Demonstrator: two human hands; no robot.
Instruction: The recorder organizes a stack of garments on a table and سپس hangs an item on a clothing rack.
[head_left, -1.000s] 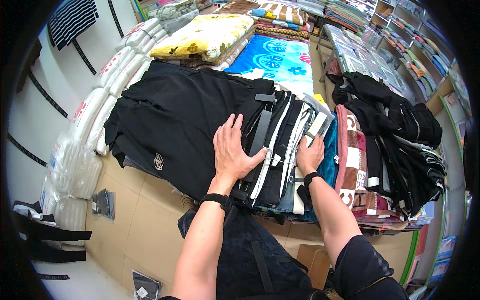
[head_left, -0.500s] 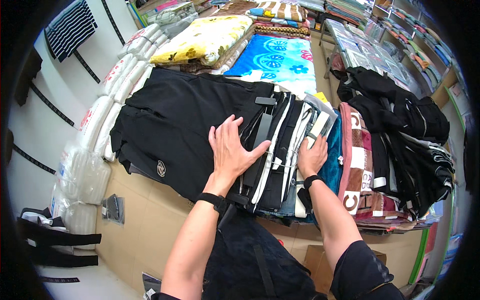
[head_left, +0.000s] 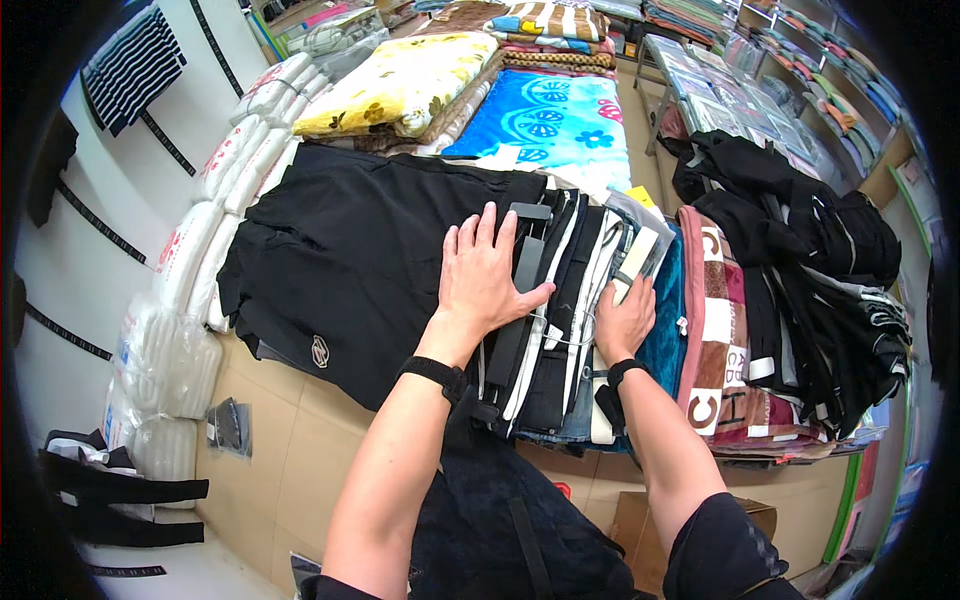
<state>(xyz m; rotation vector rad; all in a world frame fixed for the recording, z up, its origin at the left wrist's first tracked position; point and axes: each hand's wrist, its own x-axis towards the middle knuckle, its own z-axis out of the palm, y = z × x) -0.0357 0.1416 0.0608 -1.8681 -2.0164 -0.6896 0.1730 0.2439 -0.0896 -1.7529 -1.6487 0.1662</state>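
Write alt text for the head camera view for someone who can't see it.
A person's left hand lies flat, fingers spread, on a row of folded black and white clothes, while the right hand rests on the same row. Black shorts lie spread out to the left, with bright blankets behind.

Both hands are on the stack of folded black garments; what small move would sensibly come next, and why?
Probably slide the left hand leftward to smooth the flat black garment. That hand lies open, palm down, on its edge, while the right hand presses the striped folded pile beside it, steadying it.
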